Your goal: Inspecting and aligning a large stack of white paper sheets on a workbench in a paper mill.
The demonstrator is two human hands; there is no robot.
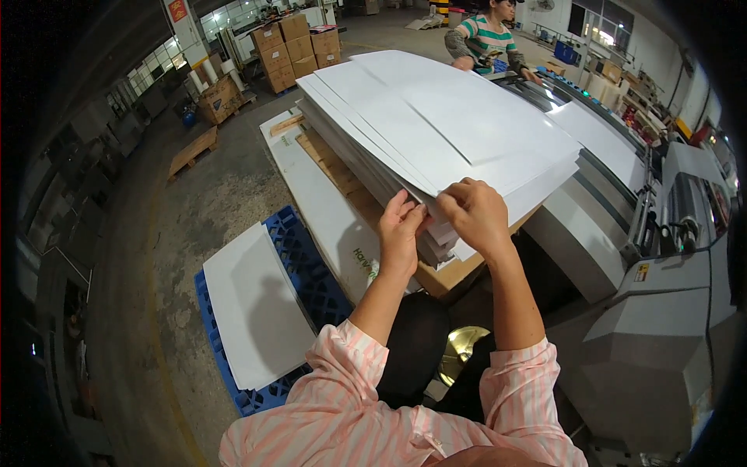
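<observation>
Both hands work the near corner of a tall stack of white sheets (436,124) resting on a wooden pallet (342,183). The left hand (401,233) has its grip pinched on the sheet edges, and the right hand (475,214) has its grip clamped on the top sheets. To the near left, a blue plastic pallet (299,268) carries one white sheet (253,303); a grey machine (661,311) stands to the right.

The person wears a loose shirt (366,420) with thin vertical stripes of pale salmon pink and white. It fills the frame at six o'clock, creased and folded across the shoulders. Both sleeves are pushed up and bunched at the elbows: the left sleeve (346,350) sits at seven o'clock, the right sleeve (517,373) at five o'clock. Below the cuffs both forearms are bare. No watch, ring or glove shows on the left hand (401,233) or the right hand (475,214).
</observation>
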